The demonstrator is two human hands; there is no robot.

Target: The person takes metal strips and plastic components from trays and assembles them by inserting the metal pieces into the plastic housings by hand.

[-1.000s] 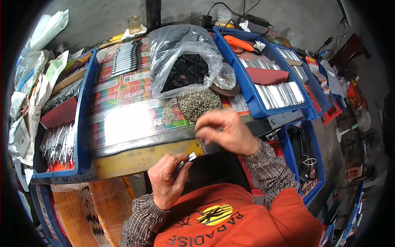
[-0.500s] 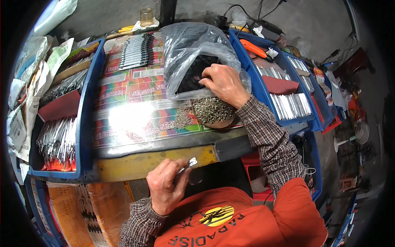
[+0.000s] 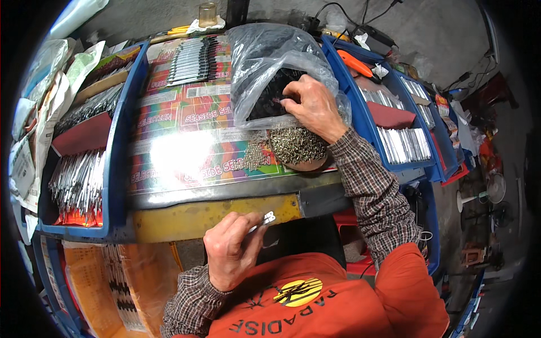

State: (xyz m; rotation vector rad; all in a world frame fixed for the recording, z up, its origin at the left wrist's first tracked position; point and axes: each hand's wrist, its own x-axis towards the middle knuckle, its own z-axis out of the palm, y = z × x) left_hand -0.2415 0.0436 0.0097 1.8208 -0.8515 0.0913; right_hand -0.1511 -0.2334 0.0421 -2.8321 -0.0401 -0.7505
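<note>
In front of my body, below the table edge, my left hand (image 3: 232, 248) is closed around a narrow silvery metal strip piece (image 3: 267, 218). Its rounded end pokes out past my thumb and fingers. My right hand (image 3: 318, 107) reaches into the mouth of a clear plastic bag (image 3: 248, 50). Thumb and fingertips are pinched there over dark small parts (image 3: 269, 102); anything between them is too small to make out. Just below that wrist, a heap of small brassy metal pins (image 3: 297, 145) fills a round shallow holder. Smaller pale pieces (image 3: 258, 155) lie scattered beside it.
At left, a blue bin (image 3: 115, 169) contains many thin metal strips. Blue bins (image 3: 360, 135) at right hold silvery strips, with an orange-handled tool (image 3: 354, 63) on top. Assembled dark-and-silver pieces (image 3: 191, 61) form a row at the table's back, near a glass jar (image 3: 207, 15).
The whole view has shifted slightly. My right hand stays at the bag's mouth with its fingertips moved a little; my left hand keeps its hold on the metal strip piece.
</note>
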